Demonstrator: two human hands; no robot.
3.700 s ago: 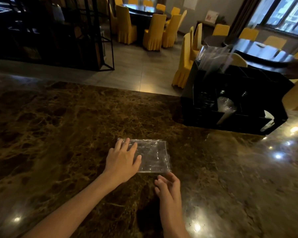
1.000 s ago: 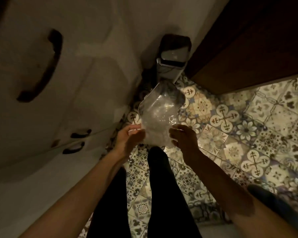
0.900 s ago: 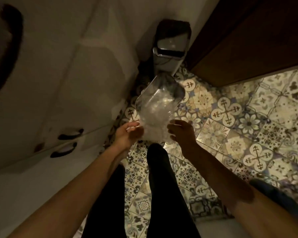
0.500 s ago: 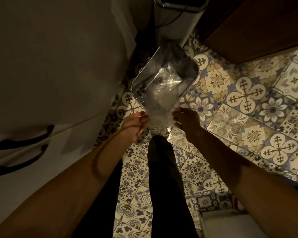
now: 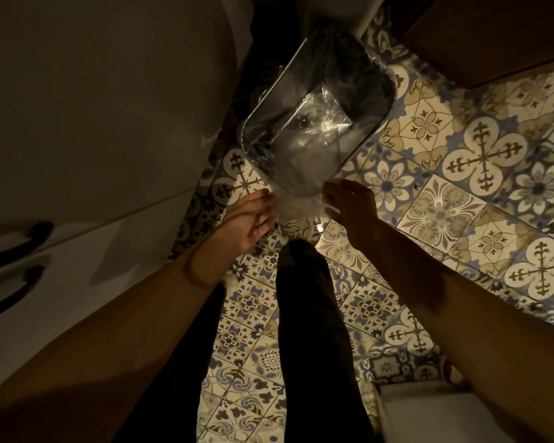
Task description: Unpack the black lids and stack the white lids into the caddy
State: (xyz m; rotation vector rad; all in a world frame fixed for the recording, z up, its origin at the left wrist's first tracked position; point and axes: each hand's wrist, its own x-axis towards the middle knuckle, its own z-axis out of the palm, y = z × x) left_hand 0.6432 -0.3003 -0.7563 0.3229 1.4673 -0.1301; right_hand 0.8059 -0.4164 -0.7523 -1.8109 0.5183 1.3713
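I am standing over a rectangular trash bin (image 5: 365,75) with a metal rim and a dark liner. My left hand (image 5: 250,219) and my right hand (image 5: 349,203) each pinch the near edge of a crumpled clear plastic wrapper (image 5: 298,204). The wrapper stretches from my hands over the bin's near rim. Its far end (image 5: 317,123) hangs inside the bin opening. No black lids, white lids or caddy are in view.
White cabinet doors (image 5: 109,123) with dark curved handles (image 5: 10,251) fill the left side. A brown wooden panel (image 5: 493,33) is at the top right. Patterned floor tiles (image 5: 461,203) lie below, with my dark-trousered leg (image 5: 307,330) at centre and a white object (image 5: 429,414) at bottom right.
I left the marble counter, where the wrapper lay flat, and now stand at the bin. Over the last second the bin has come closer and the wrapper has dropped further into its opening.
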